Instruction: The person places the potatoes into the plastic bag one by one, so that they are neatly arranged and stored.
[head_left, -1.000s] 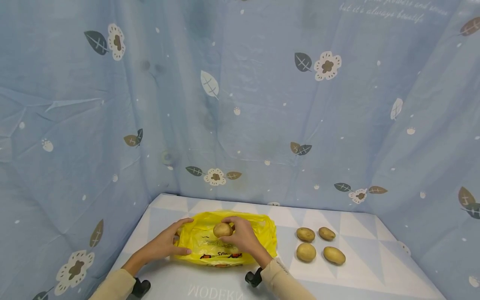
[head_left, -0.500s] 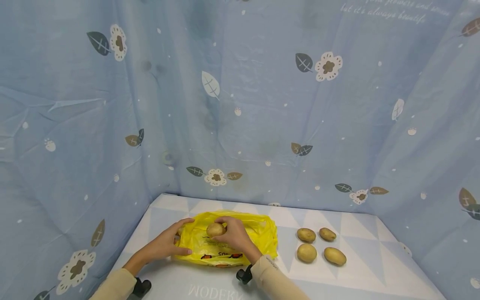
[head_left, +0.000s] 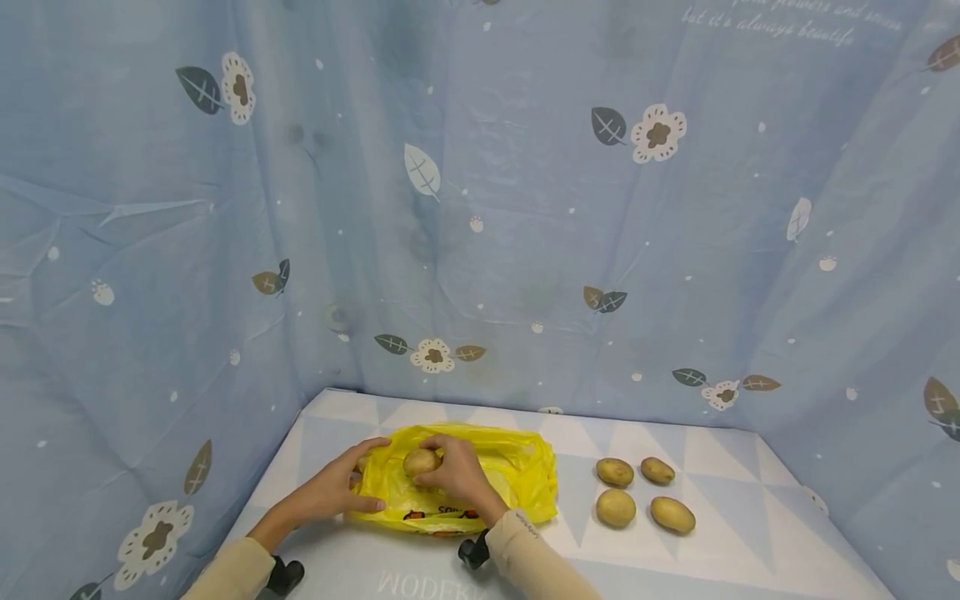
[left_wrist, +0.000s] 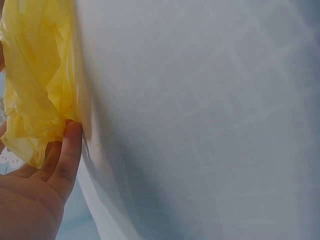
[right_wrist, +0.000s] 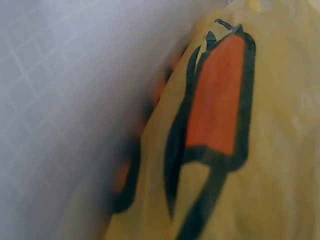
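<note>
A yellow plastic bag (head_left: 517,483) with printed figures lies on its side on the table. My left hand (head_left: 330,487) curves round the bag's left end, thumb at the near side and fingers at the far side. The left wrist view shows the fingertips of this hand against the crumpled end of the bag (left_wrist: 37,75). Between the thumb and fingers of my right hand (head_left: 456,471) is a potato (head_left: 421,462), held at the bag's left half. Only the bag's printed side (right_wrist: 280,125) fills the right wrist view, and the hand is out of sight there.
Several potatoes (head_left: 616,508) lie in a loose group on the table to the right of the bag. The table (head_left: 735,533) has a pale cover with a triangle pattern. A blue patterned curtain (head_left: 525,250) hangs behind and along the sides.
My right hand has moved left with the potato, across the bag towards its left end. The left hand has stayed at the bag's end.
</note>
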